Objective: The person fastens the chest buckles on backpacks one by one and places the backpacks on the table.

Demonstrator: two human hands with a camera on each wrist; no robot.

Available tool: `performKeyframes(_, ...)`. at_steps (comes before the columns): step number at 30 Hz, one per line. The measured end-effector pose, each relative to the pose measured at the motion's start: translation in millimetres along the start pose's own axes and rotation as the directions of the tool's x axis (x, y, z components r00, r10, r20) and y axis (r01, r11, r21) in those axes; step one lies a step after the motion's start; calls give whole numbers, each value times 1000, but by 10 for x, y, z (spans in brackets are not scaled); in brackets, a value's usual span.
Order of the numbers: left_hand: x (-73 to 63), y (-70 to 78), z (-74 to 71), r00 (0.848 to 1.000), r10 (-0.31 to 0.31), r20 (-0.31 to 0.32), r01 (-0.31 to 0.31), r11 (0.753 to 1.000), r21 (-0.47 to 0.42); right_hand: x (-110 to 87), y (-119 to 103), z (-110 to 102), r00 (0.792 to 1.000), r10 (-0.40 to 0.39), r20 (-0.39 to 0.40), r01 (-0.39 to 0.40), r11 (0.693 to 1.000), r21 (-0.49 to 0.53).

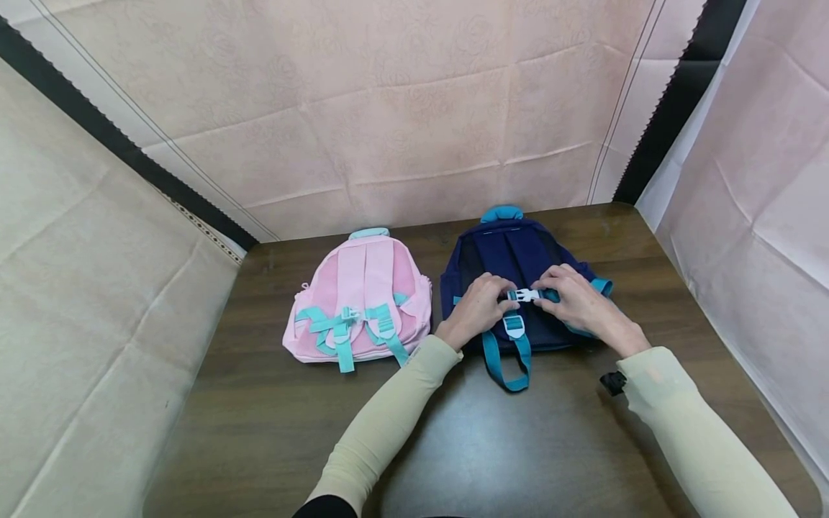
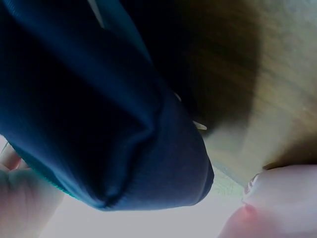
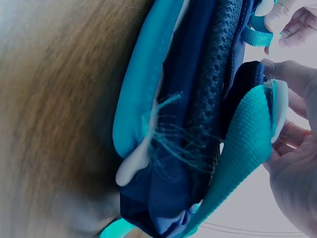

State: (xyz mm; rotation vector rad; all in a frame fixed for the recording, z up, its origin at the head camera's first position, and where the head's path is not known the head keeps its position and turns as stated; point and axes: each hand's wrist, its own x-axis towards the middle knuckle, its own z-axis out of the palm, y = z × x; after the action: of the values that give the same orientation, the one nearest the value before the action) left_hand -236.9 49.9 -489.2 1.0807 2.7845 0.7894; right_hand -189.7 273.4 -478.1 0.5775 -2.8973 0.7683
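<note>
A navy backpack (image 1: 473,252) lies with its strap side up on the table. Across its middle is a white side-release buckle (image 1: 523,295) on teal webbing. My left hand (image 1: 478,306) pinches the buckle's left end between thumb and fingers. From the other side, my right hand (image 1: 579,302) grips the right end with its strap. In the right wrist view, the teal strap (image 3: 247,134) runs up to a white plastic piece (image 3: 280,109) at my right fingers. Whether the buckle halves are fully locked, I cannot tell. The left wrist view is mostly dark navy cloth (image 2: 148,173).
To the left lies a pink backpack (image 1: 330,280) with teal straps. A teal strap loop (image 1: 512,385) hangs from the navy bag onto the brown wooden table (image 1: 518,460). Pale cloth walls (image 1: 414,144) enclose the table's back and sides.
</note>
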Motion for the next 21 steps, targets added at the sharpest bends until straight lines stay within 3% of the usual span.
performKeyframes(21,22,31,24,1000,8,-18,-8,1000,1,-14,8,23,999,-51,-20,50,999,-21)
